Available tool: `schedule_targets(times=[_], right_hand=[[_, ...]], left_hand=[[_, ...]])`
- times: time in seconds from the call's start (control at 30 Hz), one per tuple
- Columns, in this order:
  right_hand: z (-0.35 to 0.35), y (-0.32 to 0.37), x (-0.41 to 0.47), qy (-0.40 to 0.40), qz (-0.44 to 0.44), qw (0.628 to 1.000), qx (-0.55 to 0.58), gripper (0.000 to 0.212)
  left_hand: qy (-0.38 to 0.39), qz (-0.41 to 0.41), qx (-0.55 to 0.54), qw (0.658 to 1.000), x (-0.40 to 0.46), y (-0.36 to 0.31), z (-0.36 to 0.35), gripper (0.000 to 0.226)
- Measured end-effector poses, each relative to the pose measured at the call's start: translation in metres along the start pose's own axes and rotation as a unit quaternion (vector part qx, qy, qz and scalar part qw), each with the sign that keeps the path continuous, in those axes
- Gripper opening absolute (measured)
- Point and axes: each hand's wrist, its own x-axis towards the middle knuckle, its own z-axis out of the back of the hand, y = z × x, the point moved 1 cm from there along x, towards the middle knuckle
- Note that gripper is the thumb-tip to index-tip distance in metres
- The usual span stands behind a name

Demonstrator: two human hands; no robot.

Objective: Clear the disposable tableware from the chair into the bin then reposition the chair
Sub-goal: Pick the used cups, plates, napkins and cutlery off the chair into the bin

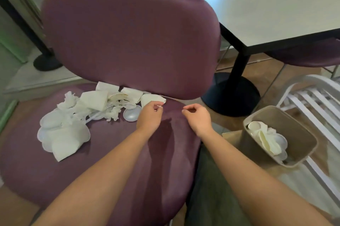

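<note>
A purple padded chair has a wide seat (119,152) and a backrest (128,42). White disposable tableware (73,121) is heaped on the seat's left and back: crumpled napkins, plates, forks, a round lid (131,114) and a tipped paper cup (152,99). My left hand (150,113) hovers over the seat with loosely curled fingers, its fingertips at the cup's lower edge. My right hand (197,115) hangs beside it over the seat's right edge, loosely curled, holding nothing. A beige bin (305,152) stands on the floor to the right, with white cups and plates (266,137) inside.
A pale table (266,14) on a black pedestal base (230,95) stands behind the chair to the right. A white slatted chair (316,97) lies next to the bin. Another purple seat (303,56) is under the table.
</note>
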Motion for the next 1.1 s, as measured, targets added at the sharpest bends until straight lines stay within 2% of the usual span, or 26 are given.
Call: schedule_targets(times=[0.1,0.17,0.3,0.5,0.73,0.9,1.03,1.1], right_hand=[[-0.026,0.006,0.002,0.016,-0.008,1.000,-0.023,0.011],[-0.043,0.005,0.009,0.003,-0.008,0.998,-0.070,0.011],[-0.068,0.009,0.019,-0.007,-0.011,0.987,-0.157,0.033],[-0.101,0.019,0.040,0.008,-0.036,0.964,-0.262,0.063],[-0.119,0.024,0.052,-0.018,-0.047,0.944,-0.327,0.077],[-0.121,0.025,0.053,-0.022,-0.053,0.949,-0.310,0.068],[-0.114,0.023,0.047,-0.011,-0.041,0.977,-0.208,0.048],[-0.106,0.022,0.042,0.002,-0.034,0.987,-0.157,0.037]], left_hand=[[-0.026,0.022,0.018,0.999,0.009,0.027,0.021,0.025],[-0.044,0.027,0.075,0.996,0.014,0.042,0.032,0.027],[-0.068,0.073,0.168,0.981,0.020,0.061,0.047,0.039],[-0.084,0.102,0.168,0.977,0.035,0.078,0.052,0.061],[-0.086,0.081,0.143,0.983,0.036,0.084,0.053,0.063],[-0.088,0.077,0.063,0.991,0.033,0.081,0.062,0.081],[-0.087,0.085,0.009,0.993,0.026,0.077,0.067,0.112],[-0.078,0.081,-0.013,0.994,0.021,0.074,0.066,0.116]])
